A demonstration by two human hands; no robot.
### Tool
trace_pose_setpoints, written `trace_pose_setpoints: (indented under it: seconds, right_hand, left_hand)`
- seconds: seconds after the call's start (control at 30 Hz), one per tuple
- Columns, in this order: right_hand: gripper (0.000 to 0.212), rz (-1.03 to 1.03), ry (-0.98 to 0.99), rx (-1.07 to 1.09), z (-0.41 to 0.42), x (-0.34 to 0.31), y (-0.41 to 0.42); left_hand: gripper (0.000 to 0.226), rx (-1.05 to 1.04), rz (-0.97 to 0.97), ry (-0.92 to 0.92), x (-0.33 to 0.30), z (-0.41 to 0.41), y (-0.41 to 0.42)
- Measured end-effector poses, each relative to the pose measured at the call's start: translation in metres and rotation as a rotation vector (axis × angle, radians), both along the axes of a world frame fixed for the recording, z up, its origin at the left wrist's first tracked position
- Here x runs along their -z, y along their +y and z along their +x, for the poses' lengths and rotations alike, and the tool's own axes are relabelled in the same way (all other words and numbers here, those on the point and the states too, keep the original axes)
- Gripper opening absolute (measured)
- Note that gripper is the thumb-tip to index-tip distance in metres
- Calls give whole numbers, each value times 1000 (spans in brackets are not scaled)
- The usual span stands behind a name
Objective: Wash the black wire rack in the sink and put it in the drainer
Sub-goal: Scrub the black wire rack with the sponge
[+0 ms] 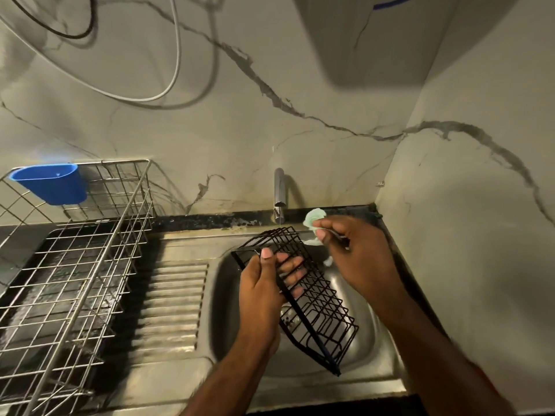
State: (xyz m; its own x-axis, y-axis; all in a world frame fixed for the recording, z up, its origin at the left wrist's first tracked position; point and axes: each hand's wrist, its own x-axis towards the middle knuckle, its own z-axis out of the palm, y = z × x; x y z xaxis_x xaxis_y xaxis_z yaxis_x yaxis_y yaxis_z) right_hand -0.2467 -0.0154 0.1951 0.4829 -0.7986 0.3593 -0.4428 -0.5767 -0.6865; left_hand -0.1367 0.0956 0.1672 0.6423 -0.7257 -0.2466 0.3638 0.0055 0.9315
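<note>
Chrome wire dish drainer (75, 265) at far left on the dark counter, open grid sides, a blue plastic cup-shaped caddy (51, 183) hooked on its back rim. Just right of it, the ribbed stainless steel draining board (174, 301), wet and streaked. Next, the round stainless steel sink bowl (228, 295), with a short chrome tap spout (279, 187) above its rear edge (a thin stream of water falls from it). The black wire rack (312, 298), long and slotted, is over the bowl, tilted, far end up near the tap, near end down toward the front rim. Left hand (264, 283) grips the rack's upper left edge: thumb over the frame bar, fingers curled underneath and showing through the wires. Right hand (357, 250) is above the bowl's right rear, beside the rack's top end, fingers closed together around a pale green scrubbing pad (313, 219); pad bulges out above the knuckles, another bit shows below. Whether pad touches rack: cannot tell. Pale marble-veined wall panels (300, 139) behind and to the right, a white cable (177, 55) looping across upper left.
</note>
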Motion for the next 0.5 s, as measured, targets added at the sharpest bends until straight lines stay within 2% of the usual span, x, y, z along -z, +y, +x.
trace_pose_setpoints:
  seconds: [0.1, 0.17, 0.23, 0.33, 0.4, 0.5]
  right_hand:
    - [25, -107, -41, -67, 12, 6, 3]
    - [35, -121, -25, -88, 19, 5, 7]
    - [44, -129, 73, -95, 23, 4, 11]
    - [47, -201, 229, -188, 26, 7, 20]
    - [52, -217, 178, -235, 25, 15, 26]
    - [47, -221, 138, -174, 22, 31, 32]
  left_hand:
    - [42, 32, -19, -16, 0, 0, -2]
    - [41, 63, -31, -28, 1, 0, -1]
    - [39, 80, -44, -50, -1, 0, -1]
    - [35, 47, -60, -85, -3, 3, -1]
    - [33, 17, -70, -104, -3, 5, -1]
    - [31, -14, -56, -178, 2, 5, 0]
